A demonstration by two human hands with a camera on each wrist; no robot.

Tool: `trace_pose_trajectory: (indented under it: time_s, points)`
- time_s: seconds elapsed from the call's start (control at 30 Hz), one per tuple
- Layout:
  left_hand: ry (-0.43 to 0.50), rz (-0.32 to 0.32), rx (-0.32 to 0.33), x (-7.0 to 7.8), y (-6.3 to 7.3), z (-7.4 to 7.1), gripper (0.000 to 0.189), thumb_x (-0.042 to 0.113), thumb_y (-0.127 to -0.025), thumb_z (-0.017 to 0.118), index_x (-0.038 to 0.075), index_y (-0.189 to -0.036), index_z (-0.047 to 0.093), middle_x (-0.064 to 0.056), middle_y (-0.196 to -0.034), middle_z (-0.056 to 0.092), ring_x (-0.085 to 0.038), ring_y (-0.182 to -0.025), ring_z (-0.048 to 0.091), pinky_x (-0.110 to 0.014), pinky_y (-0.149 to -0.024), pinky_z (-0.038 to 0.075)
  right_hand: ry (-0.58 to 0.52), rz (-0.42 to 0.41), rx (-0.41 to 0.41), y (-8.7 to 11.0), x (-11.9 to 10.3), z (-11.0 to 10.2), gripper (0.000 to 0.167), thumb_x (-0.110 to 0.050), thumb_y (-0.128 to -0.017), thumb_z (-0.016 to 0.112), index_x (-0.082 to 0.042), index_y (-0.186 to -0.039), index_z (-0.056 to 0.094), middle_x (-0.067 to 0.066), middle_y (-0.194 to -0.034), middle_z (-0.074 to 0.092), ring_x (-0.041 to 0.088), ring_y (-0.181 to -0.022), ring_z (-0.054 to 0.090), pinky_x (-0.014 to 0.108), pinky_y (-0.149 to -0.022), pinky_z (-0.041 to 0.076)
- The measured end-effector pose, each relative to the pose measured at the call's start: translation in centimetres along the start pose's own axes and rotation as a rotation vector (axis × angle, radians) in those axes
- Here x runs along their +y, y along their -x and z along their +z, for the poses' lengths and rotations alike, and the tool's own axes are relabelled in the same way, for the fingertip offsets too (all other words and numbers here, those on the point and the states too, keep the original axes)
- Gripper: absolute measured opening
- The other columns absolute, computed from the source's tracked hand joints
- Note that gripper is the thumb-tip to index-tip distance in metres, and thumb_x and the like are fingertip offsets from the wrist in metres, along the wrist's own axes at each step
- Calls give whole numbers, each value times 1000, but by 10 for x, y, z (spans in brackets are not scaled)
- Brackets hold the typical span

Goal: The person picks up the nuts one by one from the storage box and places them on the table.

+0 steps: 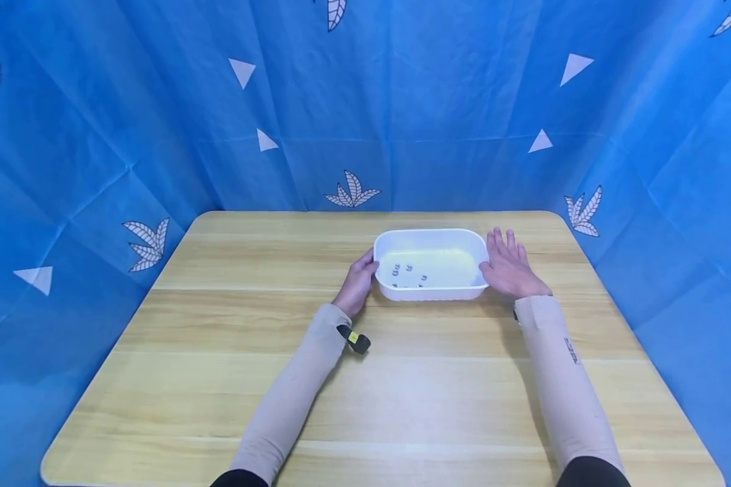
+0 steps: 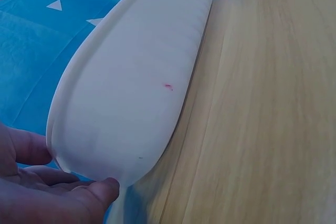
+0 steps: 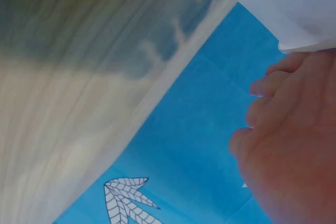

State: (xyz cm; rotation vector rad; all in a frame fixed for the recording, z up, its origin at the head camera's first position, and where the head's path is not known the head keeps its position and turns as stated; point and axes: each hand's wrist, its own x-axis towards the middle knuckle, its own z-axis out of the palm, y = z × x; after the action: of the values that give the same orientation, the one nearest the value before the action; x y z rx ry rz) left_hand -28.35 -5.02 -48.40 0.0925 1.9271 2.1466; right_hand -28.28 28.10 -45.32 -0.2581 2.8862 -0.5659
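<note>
A white oval plastic tub (image 1: pixel 438 294) sits toward the far side of the table, with several small shiny balls (image 1: pixel 409 268) gathered in its left half. My left hand (image 1: pixel 358 281) grips the tub's left end. In the left wrist view, its thumb lies at the lower corner of the tub wall (image 2: pixel 126 82) and its other fingers reach the rim. At the opposite end, my right hand (image 1: pixel 510 267) rests against the tub, fingers straight and spread, thumb at the rim. The right wrist view shows that hand (image 3: pixel 294 129) beside the tub's end (image 3: pixel 294 9).
The wood-grain table (image 1: pixel 219 379) has rounded corners. Behind it and at both sides hangs a blue curtain (image 1: pixel 432 101) with white leaves and triangles. A black wrist strap (image 1: pixel 355 339) with a yellow patch is on the left sleeve.
</note>
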Motion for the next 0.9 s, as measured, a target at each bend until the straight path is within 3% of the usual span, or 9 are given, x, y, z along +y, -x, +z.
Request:
trace_pose_trajectory:
  time_s: [0.37,0.9]
  points:
    - [4,12,-9,2,-3,0,55,9,-110,34,4,-164,21,-9,-175,19,-24,-163,18,-40,-132,21,1,-10,12,0,-1,-3,72,-27,-107,23,7,-161,-9,23,-169,-22,45,-158,-21,61,-128,-14]
    - [-72,5,18,1,-3,-5,54,11,-109,38,1,-162,28,-11,-173,25,-26,-162,19,-42,-133,18,-21,-27,12,-3,1,2,71,-25,-106,24,11,-160,-6,32,-168,-15,50,-158,-13,61,-130,-8]
